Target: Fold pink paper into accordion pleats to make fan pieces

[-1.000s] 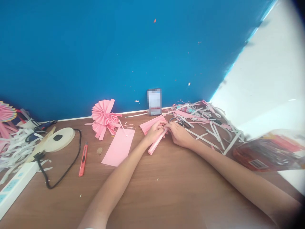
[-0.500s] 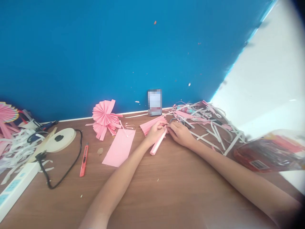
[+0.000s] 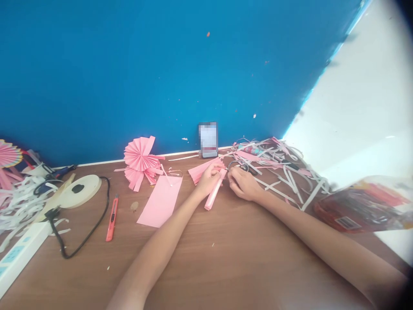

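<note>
My left hand (image 3: 208, 178) is closed on a pleated pink paper (image 3: 214, 193); one narrow folded section hangs toward me and a fanned section (image 3: 201, 169) spreads out behind the fingers. Just to the right, my right hand (image 3: 242, 183) has its fingers curled and pinched together near the paper's far end, with a small gap between. What those fingers hold, if anything, is too small to make out. Behind the right hand lie scissors (image 3: 243, 165), partly hidden. A flat pink sheet (image 3: 161, 202) rests left of my left hand.
A pink paper rosette (image 3: 141, 155) stands by the blue wall, near a propped phone (image 3: 208, 140). Paper scraps (image 3: 287, 168) pile up at the right, beside a plastic bag (image 3: 358, 206). A box cutter (image 3: 112, 219), a tape roll (image 3: 79, 193) and a power strip (image 3: 22, 252) lie left.
My right hand has drawn slightly away from the folded paper, opening a small gap. My left hand still grips the paper. The view has shifted a little.
</note>
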{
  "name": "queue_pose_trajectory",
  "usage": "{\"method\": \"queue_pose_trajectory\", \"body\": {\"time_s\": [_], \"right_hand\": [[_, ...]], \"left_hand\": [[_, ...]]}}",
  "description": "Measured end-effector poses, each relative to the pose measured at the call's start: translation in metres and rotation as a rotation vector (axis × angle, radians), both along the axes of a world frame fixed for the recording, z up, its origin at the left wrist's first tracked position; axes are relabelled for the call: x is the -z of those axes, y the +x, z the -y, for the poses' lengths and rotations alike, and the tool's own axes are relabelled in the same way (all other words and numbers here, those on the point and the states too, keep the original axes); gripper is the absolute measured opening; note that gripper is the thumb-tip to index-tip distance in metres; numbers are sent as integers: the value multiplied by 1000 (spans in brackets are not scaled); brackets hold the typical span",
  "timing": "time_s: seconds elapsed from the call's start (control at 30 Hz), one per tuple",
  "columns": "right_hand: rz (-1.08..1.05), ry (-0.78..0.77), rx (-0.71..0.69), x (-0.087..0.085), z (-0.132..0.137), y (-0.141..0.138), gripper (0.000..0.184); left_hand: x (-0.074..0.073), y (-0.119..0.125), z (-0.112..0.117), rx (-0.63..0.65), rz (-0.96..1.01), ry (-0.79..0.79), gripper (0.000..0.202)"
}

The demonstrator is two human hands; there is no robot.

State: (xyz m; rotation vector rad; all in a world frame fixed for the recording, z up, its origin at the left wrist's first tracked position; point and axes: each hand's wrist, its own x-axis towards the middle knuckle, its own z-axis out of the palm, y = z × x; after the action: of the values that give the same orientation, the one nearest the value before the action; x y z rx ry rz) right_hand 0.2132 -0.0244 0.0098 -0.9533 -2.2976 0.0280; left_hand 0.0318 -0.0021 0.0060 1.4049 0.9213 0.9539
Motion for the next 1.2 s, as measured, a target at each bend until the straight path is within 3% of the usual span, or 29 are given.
{"method": "queue_pose_trajectory", "body": {"time_s": [0.17,0.4,0.6,0.73,0.93,1.07,1.13,1.2], "right_hand": [[-360,82,-79,2,8,2,8],[-1091,-37,287,-14,-9,5,15],[-1435,-88,508,-15,-41,27,12],[-1427,-94,625,-9,-47,33,11],[-1370,-28,533,-22,-48,37,11],[-1237,49,551,-26,-41,33,11],[-1196,-18,536,-22,-32,22,15],[-1209,-200,453,-15,-19,6,22]], "left_hand": [[5,3,0,-47,-46,28,26],[9,3,-3,-143,-71,47,35],[6,5,-1,-71,-48,19,40],[3,3,1,32,-72,4,35],[5,2,2,75,-81,55,29],[4,3,4,93,-58,43,35],[1,3,5,63,-34,86,40],[-2,3,6,6,19,129,42]]}}
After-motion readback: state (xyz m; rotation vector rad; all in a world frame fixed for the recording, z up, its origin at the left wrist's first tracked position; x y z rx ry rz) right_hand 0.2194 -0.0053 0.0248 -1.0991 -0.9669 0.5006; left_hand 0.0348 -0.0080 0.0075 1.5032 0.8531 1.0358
